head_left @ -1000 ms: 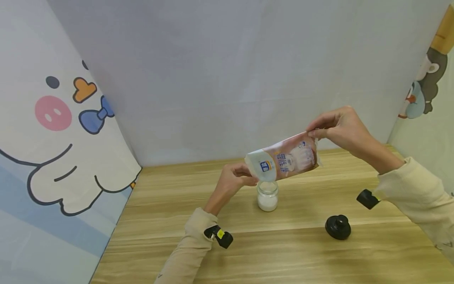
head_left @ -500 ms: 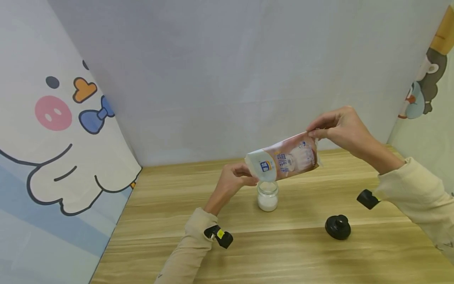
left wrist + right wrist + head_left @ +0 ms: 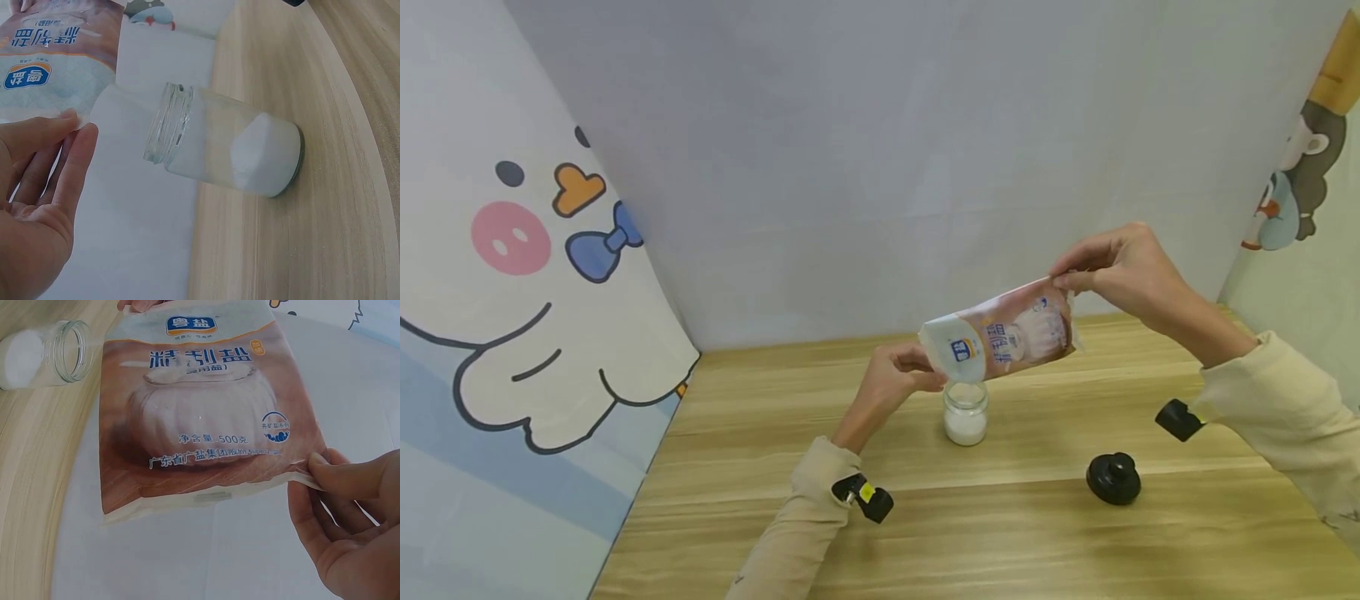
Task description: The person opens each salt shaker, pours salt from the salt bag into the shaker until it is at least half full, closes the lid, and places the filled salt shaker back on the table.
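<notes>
A printed bag of salt (image 3: pixel 1000 333) hangs tilted above a glass jar (image 3: pixel 966 414), its lower left corner over the jar's mouth. My right hand (image 3: pixel 1131 271) pinches the raised right corner between thumb and fingers. At the lower end, my left hand (image 3: pixel 47 181) pinches the edge with thumb and fingertip, as the left wrist view shows. A faint white stream of salt (image 3: pixel 125 100) runs from the bag into the jar mouth. White salt (image 3: pixel 265 156) lies heaped in the lower part of the jar, which stands upright on the table.
A round black lid (image 3: pixel 1114 478) with a knob lies on the wooden table (image 3: pixel 1000 542), right of the jar and nearer to me. A pale cloth wall (image 3: pixel 865 167) rises behind the table. Cartoon-printed panels stand at the left and right sides.
</notes>
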A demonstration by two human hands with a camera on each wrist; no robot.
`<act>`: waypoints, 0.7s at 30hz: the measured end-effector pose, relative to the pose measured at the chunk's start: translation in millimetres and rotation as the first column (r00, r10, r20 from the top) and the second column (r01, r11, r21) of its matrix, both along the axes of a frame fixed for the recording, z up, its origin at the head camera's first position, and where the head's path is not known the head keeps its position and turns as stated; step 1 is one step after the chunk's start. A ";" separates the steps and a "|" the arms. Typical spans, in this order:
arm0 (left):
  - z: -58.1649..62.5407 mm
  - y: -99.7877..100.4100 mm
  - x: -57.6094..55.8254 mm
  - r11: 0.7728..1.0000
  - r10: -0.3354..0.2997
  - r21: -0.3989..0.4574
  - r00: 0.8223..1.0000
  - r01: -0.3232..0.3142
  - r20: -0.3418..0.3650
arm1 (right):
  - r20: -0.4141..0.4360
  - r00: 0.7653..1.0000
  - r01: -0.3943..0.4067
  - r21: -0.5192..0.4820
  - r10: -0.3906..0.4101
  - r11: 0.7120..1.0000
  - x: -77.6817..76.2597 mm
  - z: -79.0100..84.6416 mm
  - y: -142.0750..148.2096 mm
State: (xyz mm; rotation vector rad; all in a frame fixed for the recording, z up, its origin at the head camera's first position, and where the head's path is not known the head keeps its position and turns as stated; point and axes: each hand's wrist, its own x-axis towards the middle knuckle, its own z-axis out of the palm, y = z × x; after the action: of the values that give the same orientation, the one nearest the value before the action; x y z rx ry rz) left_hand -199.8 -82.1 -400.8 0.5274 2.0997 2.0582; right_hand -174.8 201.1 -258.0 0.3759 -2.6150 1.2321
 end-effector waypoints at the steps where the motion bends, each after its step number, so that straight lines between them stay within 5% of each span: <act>1: 0.0 -0.2 0.1 1.000 -0.001 0.002 1.000 0.001 0.000 | 0.000 1.000 0.000 0.000 0.000 1.000 -0.2 -0.3 0.1; 21: -1.2 1.0 -1.9 1.000 -0.005 0.003 1.000 0.005 -0.007 | -0.007 1.000 0.002 -0.004 -0.002 1.000 -2.0 -1.2 0.9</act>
State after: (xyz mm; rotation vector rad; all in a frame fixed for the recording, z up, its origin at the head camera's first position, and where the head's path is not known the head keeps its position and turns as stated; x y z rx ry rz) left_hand -201.7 -81.1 -402.0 0.5403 2.0970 2.0600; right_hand -176.8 201.9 -259.2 0.3759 -2.6059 1.2332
